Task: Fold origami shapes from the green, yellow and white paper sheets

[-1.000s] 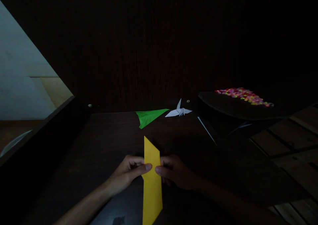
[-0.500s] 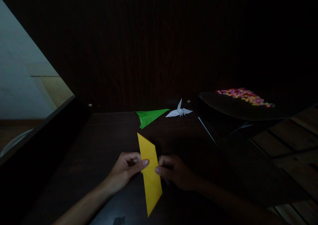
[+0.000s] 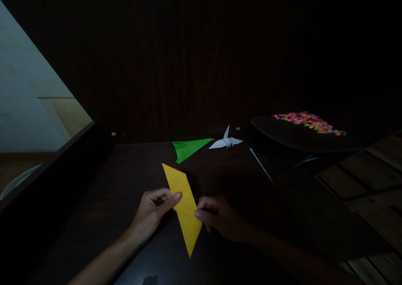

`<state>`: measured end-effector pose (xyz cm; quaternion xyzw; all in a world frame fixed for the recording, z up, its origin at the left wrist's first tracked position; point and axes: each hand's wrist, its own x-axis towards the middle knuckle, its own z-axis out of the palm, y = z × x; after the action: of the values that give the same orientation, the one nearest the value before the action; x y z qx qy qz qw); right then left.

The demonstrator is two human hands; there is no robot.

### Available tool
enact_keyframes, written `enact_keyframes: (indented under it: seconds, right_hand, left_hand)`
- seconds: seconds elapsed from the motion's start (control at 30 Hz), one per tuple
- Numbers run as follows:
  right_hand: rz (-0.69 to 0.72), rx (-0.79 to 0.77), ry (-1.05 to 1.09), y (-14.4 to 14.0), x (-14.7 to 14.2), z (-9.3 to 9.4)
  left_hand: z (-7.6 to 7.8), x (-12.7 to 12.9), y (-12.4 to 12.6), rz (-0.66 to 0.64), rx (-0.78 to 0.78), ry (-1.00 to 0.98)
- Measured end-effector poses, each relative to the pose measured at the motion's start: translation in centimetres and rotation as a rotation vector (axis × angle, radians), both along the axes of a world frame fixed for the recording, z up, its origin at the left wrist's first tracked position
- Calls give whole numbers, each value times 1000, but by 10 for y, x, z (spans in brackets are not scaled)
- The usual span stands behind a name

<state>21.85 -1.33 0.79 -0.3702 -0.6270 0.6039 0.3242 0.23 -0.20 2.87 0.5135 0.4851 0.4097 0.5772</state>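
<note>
A long, narrow folded yellow paper [image 3: 182,205] lies slantwise on the dark worktop [image 3: 125,184], its pointed ends aimed up-left and down toward the person. The left hand [image 3: 153,211] pinches its left edge between thumb and fingers, and the right hand [image 3: 218,218] grips the opposite edge, so the strip is steadied from both sides. Well beyond, near the back wall, a green folded paper [image 3: 188,147] and a white paper crane [image 3: 226,141] sit side by side, apart from the hands.

Crane [image 3: 226,141] right of dart [image 3: 187,148] (apparently touching).
</note>
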Motion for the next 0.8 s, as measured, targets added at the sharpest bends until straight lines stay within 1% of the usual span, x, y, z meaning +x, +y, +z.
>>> enact_keyframes:
  seconds: [0.17, 0.3, 0.43, 0.6, 0.8]
  right_hand:
    - [2, -41, 33, 0, 0, -2]
    - [-25, -23, 41, 0, 0, -2]
    - [-15, -65, 88, 2, 0, -1]
    - [-24, -100, 117, 5, 1, -1]
    - [-56, -121, 109, 7, 3, -6]
  left_hand:
    - [1, 0, -1, -22, -53, -70]
    - [3, 2, -1, -4, -58, -86]
    - [2, 3, 0, 20, -50, -97]
    - [-1, 4, 1, 23, -105, -167]
    - [2, 4, -1, 38, -154, -198]
